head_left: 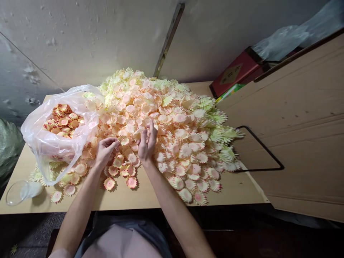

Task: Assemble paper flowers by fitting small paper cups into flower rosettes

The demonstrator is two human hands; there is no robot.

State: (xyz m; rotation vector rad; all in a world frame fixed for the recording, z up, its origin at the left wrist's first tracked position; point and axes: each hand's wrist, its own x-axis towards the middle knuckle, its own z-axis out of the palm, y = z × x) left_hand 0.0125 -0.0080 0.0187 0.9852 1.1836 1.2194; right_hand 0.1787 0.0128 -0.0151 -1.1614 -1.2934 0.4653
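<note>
A large heap of pale artificial flower heads (185, 134), cream to peach with toothed, pink-tipped edges, covers the middle of the table. My left hand (105, 150) has its thumb and forefinger pinched at the edge of one yellowish flower head (123, 140). To its right, my right hand (147, 143) lies over the heap, thumb and forefinger stretched out and apart; its other fingers are partly hidden. Between my forearms, several loose flower heads (131, 182) with pinker centres lie at the heap's front.
At the left stands an open white plastic bag (40, 134) holding redder-edged flower heads (63, 122). A clear cup (17, 193) lies near the table's front left corner. Cardboard (295, 143) with a black metal loop (268, 152) borders the right; a red box (233, 73) sits behind it.
</note>
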